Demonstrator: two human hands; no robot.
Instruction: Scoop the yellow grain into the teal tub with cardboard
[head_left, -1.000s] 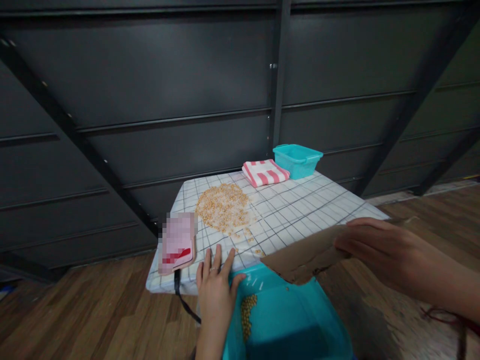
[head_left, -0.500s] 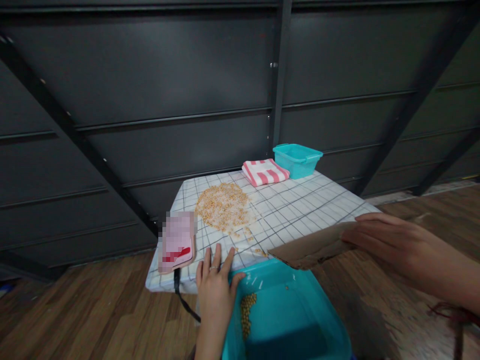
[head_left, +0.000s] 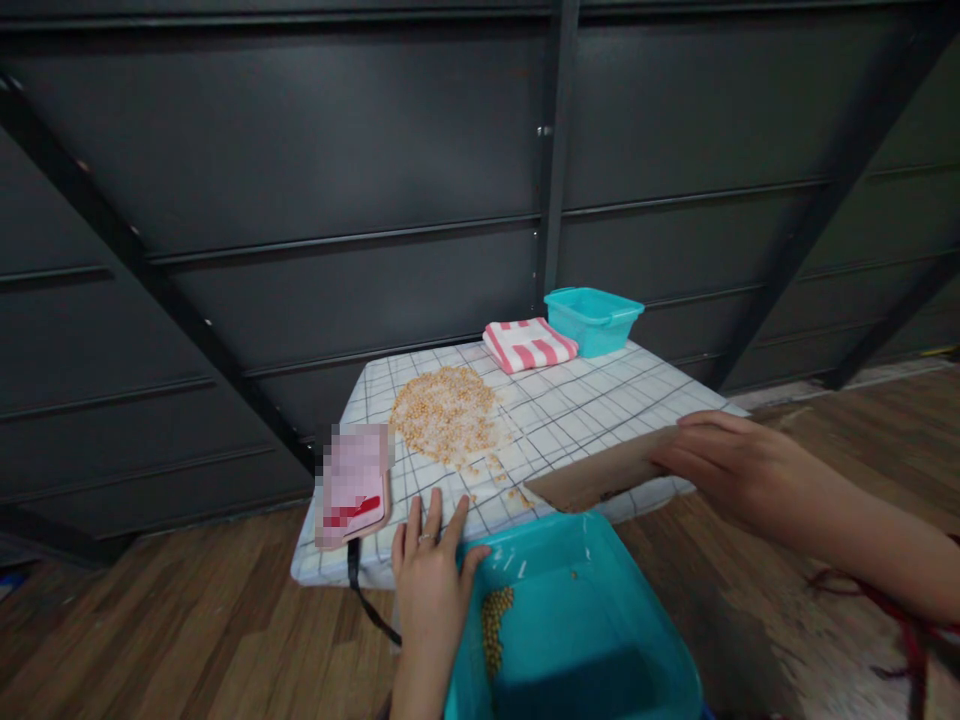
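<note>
My right hand (head_left: 724, 465) grips a flat piece of brown cardboard (head_left: 600, 472) by its right end. The cardboard's far end is beside a few stray yellow beans (head_left: 519, 498) near the table's front edge. With fingers spread, my left hand (head_left: 431, 580) lies over the table edge, its thumb on the rim of a teal basin (head_left: 600, 620). Some beans (head_left: 495, 630) rest in the basin's left side. Further back on the table, a pile of yellow beans mixed with white grains (head_left: 446, 415) is spread out.
The table has a white checked cloth (head_left: 600, 405). At the back are a folded pink-striped towel (head_left: 531, 345) and a smaller teal basket (head_left: 592, 322). A pink phone (head_left: 356, 490) lies at the left, a black strap (head_left: 364, 590) hanging below it. Dark metal panels (head_left: 337, 150) stand behind.
My right hand and the cardboard have moved slightly left and up, over the table's front edge. My left hand stays in place, and the bean pile looks the same.
</note>
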